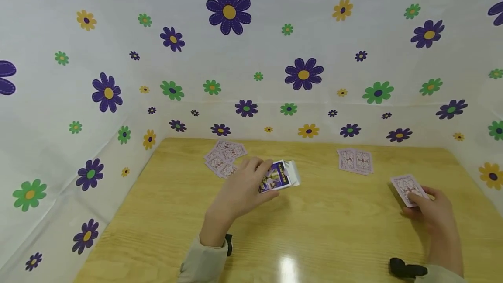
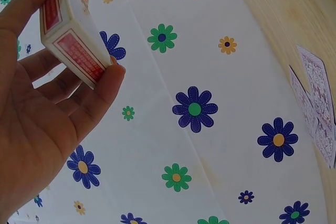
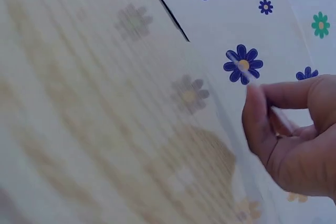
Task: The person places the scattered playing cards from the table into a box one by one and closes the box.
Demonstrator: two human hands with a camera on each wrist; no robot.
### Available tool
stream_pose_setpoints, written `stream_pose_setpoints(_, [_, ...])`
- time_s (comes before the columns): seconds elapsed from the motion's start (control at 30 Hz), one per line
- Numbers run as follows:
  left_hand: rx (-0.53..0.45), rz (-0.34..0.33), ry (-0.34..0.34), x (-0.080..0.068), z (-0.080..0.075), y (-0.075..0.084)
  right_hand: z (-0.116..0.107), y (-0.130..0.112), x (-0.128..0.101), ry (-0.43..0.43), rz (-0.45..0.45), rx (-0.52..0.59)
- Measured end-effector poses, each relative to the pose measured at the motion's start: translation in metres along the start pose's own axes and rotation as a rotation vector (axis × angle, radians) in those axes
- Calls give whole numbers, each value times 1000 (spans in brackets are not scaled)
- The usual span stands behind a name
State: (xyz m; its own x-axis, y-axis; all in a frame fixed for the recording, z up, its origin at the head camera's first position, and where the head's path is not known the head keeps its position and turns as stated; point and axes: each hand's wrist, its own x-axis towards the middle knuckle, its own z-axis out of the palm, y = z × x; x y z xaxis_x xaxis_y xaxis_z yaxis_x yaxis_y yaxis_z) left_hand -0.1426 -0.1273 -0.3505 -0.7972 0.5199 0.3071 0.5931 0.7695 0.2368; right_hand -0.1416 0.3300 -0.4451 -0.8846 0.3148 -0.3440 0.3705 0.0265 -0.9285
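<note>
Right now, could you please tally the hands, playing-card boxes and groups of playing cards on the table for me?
Hands: 2 (left hand, right hand)
Playing-card box: 1
Groups of playing cards on the table: 2 (left group, right group)
Total: 5

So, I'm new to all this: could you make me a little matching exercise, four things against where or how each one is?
Things:
1. Left hand
2. Right hand
3. Loose cards
4. Backdrop

Place, colour or state:
A. White, printed with purple, green and yellow flowers
B. Its thumb rests on a patterned card
C. Lying in two groups on the wooden table
D. Holds a card box whose white flap sticks out

Right pairs: 1-D, 2-B, 3-C, 4-A
</note>
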Motion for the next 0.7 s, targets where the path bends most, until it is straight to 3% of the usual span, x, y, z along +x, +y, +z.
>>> stream_pose_setpoints(0.07, [12, 7, -8, 0, 3, 0, 2, -1, -1, 4, -19, 117])
stream_pose_setpoints(0.2, [34, 35, 2, 1, 5, 0, 14, -12, -7, 7, -135, 214])
stream_pose_setpoints(0.3, [30, 44, 13, 1, 3, 4, 23, -26, -15, -12, -220, 190])
stream_pose_setpoints(0.5, [31, 35, 11, -1, 4, 7, 39, -48, -27, -85, -303, 148])
stream_pose_setpoints(0.57, [30, 35, 11, -2, 6, 7, 45, -54, -33, -104, -367, 96])
stream_pose_setpoints(0.7, [31, 32, 21, -2, 8, 5, 61, -66, -48, -159, -506, 96])
